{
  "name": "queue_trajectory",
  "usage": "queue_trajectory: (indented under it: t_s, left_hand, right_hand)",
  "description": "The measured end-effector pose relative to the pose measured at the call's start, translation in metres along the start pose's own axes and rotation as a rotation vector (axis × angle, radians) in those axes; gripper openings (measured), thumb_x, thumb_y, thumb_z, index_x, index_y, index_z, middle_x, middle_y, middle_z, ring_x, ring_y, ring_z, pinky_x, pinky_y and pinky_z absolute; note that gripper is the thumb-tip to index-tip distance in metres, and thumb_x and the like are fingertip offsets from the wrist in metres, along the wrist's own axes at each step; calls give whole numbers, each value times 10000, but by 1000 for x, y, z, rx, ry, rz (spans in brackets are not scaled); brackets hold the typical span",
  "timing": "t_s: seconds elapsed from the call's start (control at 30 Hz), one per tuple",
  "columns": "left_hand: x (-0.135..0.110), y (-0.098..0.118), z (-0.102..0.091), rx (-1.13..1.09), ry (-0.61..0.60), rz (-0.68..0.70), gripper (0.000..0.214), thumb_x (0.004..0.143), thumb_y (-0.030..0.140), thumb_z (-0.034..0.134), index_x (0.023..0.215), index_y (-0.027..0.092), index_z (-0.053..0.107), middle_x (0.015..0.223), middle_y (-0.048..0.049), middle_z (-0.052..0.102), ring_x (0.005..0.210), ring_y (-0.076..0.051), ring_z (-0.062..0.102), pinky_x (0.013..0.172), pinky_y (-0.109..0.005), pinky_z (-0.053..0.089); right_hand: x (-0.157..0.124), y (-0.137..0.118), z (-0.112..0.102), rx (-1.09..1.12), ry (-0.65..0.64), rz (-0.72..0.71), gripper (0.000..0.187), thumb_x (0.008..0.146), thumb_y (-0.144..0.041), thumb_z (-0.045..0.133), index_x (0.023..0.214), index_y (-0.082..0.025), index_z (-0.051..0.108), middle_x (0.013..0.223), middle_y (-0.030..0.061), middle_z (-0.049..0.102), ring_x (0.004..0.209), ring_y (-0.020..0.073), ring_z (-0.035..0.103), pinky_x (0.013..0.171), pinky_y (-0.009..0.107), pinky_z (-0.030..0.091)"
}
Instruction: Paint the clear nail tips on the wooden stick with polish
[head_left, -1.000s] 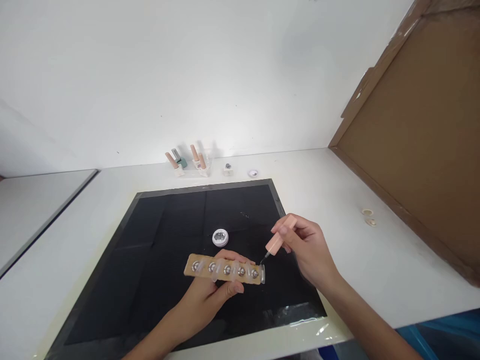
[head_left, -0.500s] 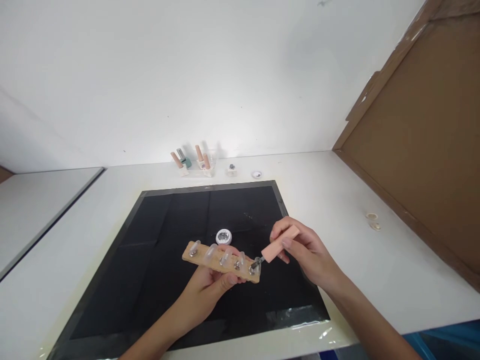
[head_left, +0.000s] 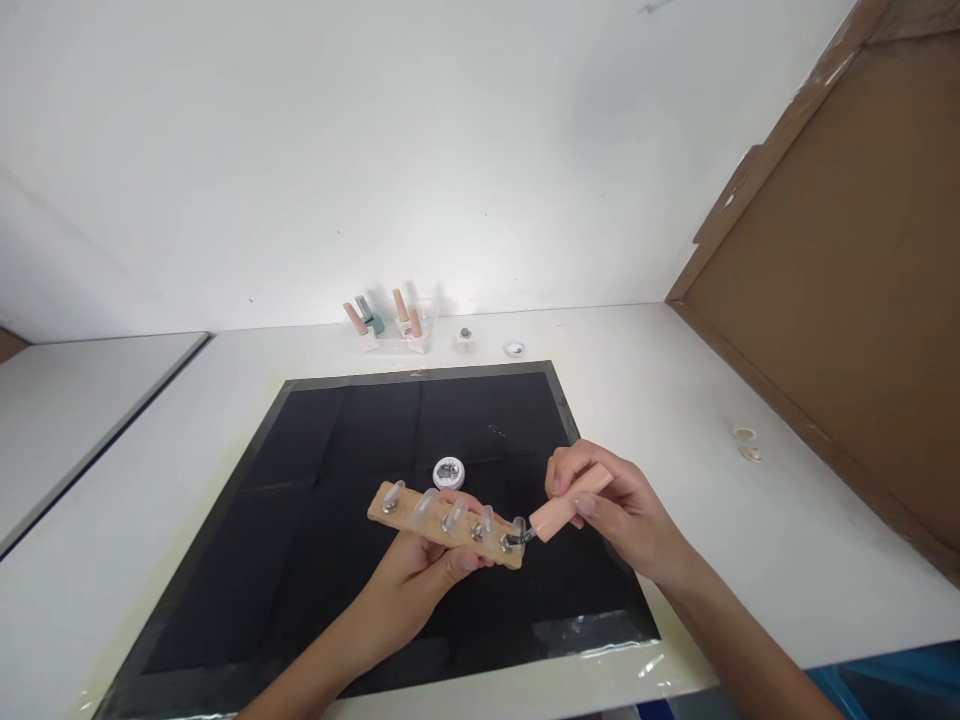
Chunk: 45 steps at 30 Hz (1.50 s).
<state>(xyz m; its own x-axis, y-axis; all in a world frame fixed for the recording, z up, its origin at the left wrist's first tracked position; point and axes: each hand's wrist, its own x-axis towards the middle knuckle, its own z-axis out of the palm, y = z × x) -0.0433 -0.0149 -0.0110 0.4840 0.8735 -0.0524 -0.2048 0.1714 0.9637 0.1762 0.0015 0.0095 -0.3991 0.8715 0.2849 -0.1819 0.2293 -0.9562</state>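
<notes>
My left hand (head_left: 420, 575) is closed round a narrow tan board (head_left: 427, 524), held tilted above the black mat. Several clear false nails (head_left: 456, 515) stand along it on round metal stands. In my right hand (head_left: 615, 505) is a nail polish brush (head_left: 564, 510) by its peach cap-handle, pinched between thumb and fingers. The dark brush tip reaches the nail at the board's right end; whether bristles touch nail or stand I cannot tell. Just beyond the board, a small round white pot (head_left: 448, 473) with silvery contents sits on the mat.
Several nail polish bottles (head_left: 367, 330) stand in or beside a clear tray by the wall. A small bottle (head_left: 465, 340) and a white lid-like dish (head_left: 514, 349) lie right of them. Two small round pieces (head_left: 744, 433) rest near the brown cardboard panel (head_left: 840, 300) at right.
My right hand has shifted slightly right and down, and the brush now lies at a flatter angle by the end nail. The board has hardly moved.
</notes>
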Motion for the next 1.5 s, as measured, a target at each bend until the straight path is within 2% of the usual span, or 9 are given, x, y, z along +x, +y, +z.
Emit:
queue_trajectory:
  t_s: [0.27,0.47,0.6,0.83,0.97,1.13,1.2,1.37,1.5]
  left_hand:
    - [-7,-1,-3,370,16,40,196,847,304,563,1036,251,576,1047,-32,635,941,-187,584,844,-303,448]
    - [-10,-1,-3,491,6,-4,244,865,258,528,1106,289,561,1126,-29,604,994,-197,592,813,-292,495]
    - [-10,2,-2,581,-8,35,256,843,237,561,1086,313,589,1149,-19,605,1007,-193,594,823,-281,507]
    - [-4,12,6,498,10,70,174,792,246,605,957,278,650,1058,-39,665,914,-205,629,782,-316,539]
    - [-4,13,8,447,3,59,191,791,241,597,972,284,639,1070,-43,657,843,-192,649,710,-300,558]
    - [-6,12,8,535,48,94,215,786,197,618,981,287,632,1056,-11,656,956,-187,625,829,-300,524]
    - [-7,11,7,565,37,90,215,791,199,620,989,282,631,1071,-13,653,989,-192,614,852,-302,512]
    - [-6,11,3,619,-22,72,230,836,212,565,1048,282,618,1085,-32,642,948,-186,622,789,-284,526]
    - [-6,10,2,672,-36,109,218,836,222,568,1038,285,621,1074,-25,643,937,-180,618,818,-294,515]
  right_hand:
    - [2,-1,7,-118,217,55,263,849,-379,592,669,-193,544,591,-32,479,497,91,376,451,229,291]
    - [3,-4,13,-238,273,45,331,822,-314,623,550,-201,471,522,-21,598,458,100,369,436,242,331]
    - [3,-5,16,-280,299,56,358,810,-268,629,493,-202,476,504,-13,656,443,102,339,422,242,319]
    - [2,-4,20,-350,365,-23,366,796,-249,643,464,-201,496,460,-20,626,438,99,297,419,242,297]
    - [2,-2,22,-447,419,-94,368,794,-268,650,456,-200,523,441,-21,574,438,99,292,410,244,274]
    - [2,-2,19,-458,524,-129,330,795,-263,647,495,-207,523,464,-20,599,432,101,291,407,248,285]
    - [1,-3,16,-403,503,-137,340,802,-262,642,503,-208,490,458,-29,597,423,97,281,399,242,285]
    - [0,-1,12,-353,238,-152,361,811,-272,627,483,-202,493,454,-19,573,418,91,318,386,237,277]
    - [0,-1,15,-442,243,-151,329,797,-254,644,488,-195,546,466,-22,528,432,90,346,398,239,271]
